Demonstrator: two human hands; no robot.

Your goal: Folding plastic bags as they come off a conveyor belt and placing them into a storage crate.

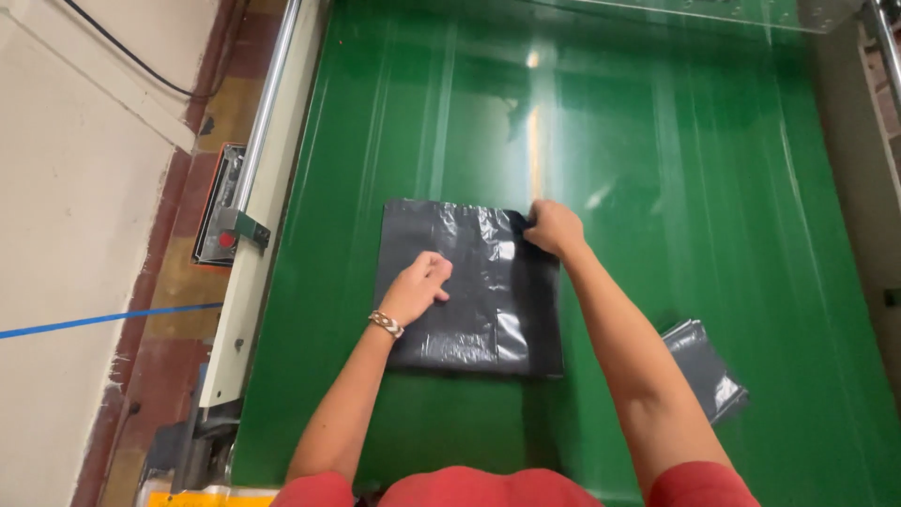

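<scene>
Both arms reach forward over the green surface [657,188]. The left hand [416,286] rests knuckles-up on the middle of a flat black plastic bag [488,310], its fingers curled loosely and pressing down, gripping nothing; a beaded bracelet [386,324] circles the wrist. The right hand [554,228] is at the bag's far right corner, fingers pinched shut on the edge. The square, glossy bag lies in the middle of the surface. A second dark bag [709,371] lies near the right forearm, partly hidden by it.
</scene>
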